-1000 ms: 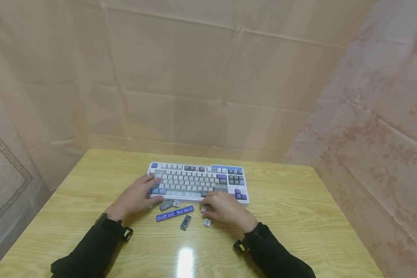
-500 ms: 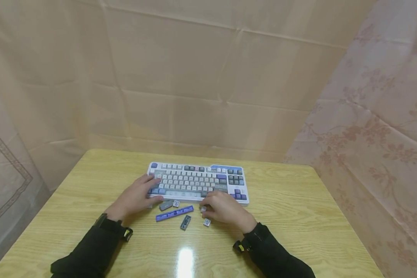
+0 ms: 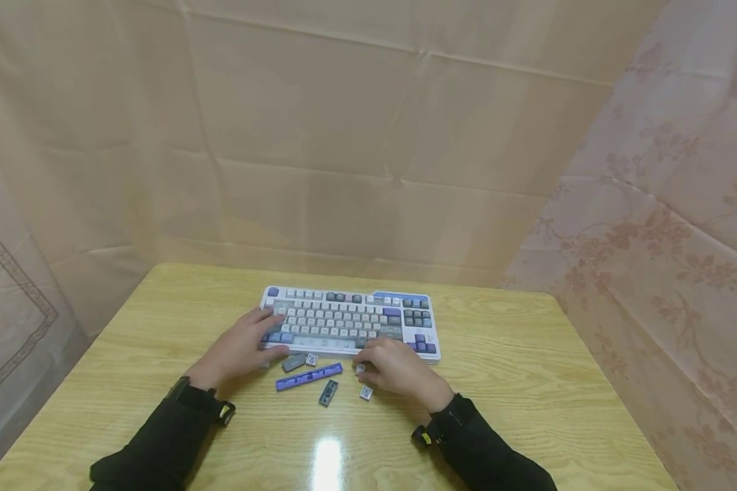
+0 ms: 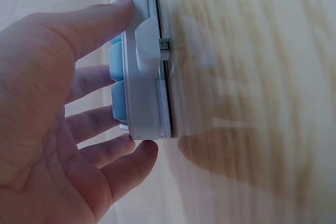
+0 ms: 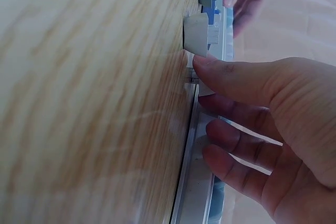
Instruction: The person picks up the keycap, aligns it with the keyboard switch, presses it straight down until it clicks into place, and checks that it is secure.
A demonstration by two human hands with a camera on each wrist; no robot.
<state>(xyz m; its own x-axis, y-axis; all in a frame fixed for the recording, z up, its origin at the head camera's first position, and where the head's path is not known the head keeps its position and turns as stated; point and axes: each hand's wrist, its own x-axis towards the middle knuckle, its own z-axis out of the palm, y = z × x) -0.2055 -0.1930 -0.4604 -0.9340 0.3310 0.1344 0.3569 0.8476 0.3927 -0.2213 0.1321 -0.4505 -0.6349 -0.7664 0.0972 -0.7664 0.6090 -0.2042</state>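
A white keyboard (image 3: pixel 334 323) with white, grey, blue and purple keys lies on the table. My left hand (image 3: pixel 236 348) rests on its left end, fingers spread over the keys, the thumb (image 4: pixel 124 11) along the front edge. By that thumb lies a pale keycap (image 4: pixel 148 45). At the front edge, right of the middle, my right hand (image 3: pixel 399 365) pinches a small white keycap (image 3: pixel 360 369) between thumb and forefinger, mostly covered by them. The other right fingers (image 5: pixel 226 163) are bent beside the keyboard's front side. Just below this hand a loose white keycap (image 3: pixel 366 393) lies underside up.
In front of the keyboard lie a long purple keycap (image 3: pixel 309 376), a grey keycap (image 3: pixel 294 362), another white keycap (image 3: pixel 312 359) and a dark grey keycap (image 3: pixel 328 393). The wooden table (image 3: pixel 503 382) extends to both sides. Beige cloth (image 3: pixel 319 170) hangs behind it.
The keycap in my right fingertips has turned slightly and shows a plainer, lighter face. Both hands and the keyboard stay in place.
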